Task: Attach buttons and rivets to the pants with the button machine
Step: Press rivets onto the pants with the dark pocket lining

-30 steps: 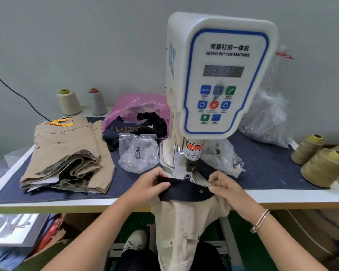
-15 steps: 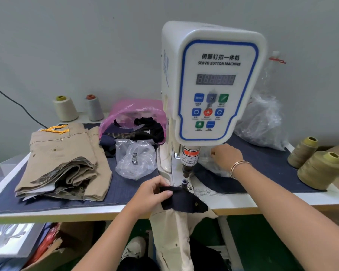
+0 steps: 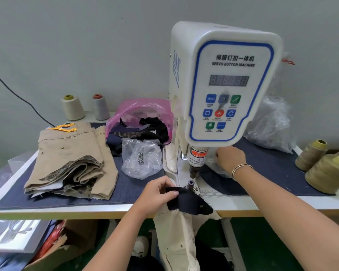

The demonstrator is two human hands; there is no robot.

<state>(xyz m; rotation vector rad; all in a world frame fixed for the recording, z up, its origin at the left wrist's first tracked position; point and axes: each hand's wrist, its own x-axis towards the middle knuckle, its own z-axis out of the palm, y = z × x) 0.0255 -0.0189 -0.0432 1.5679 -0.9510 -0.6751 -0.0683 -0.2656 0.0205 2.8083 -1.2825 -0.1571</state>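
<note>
- The cream cotton pants (image 3: 176,239) hang lengthwise below the white servo button machine (image 3: 221,85), their dark navy waistband (image 3: 186,201) lying at its lower die.
- Left hand (image 3: 155,196) pinches the waistband.
- Right hand (image 3: 230,160) reaches into a crinkled clear plastic bag (image 3: 216,169) beside the machine; grip unclear.

I read "伺服钉扣一体机" and "SERVO BUTTON MACHINE" on the machine (image 3: 226,85) front panel. Its blue button (image 3: 211,98) reads "MENU". I see the display (image 3: 229,80) digits as illegible. The ram label (image 3: 197,159) partly reads "CARE" and "FINGER".
</note>
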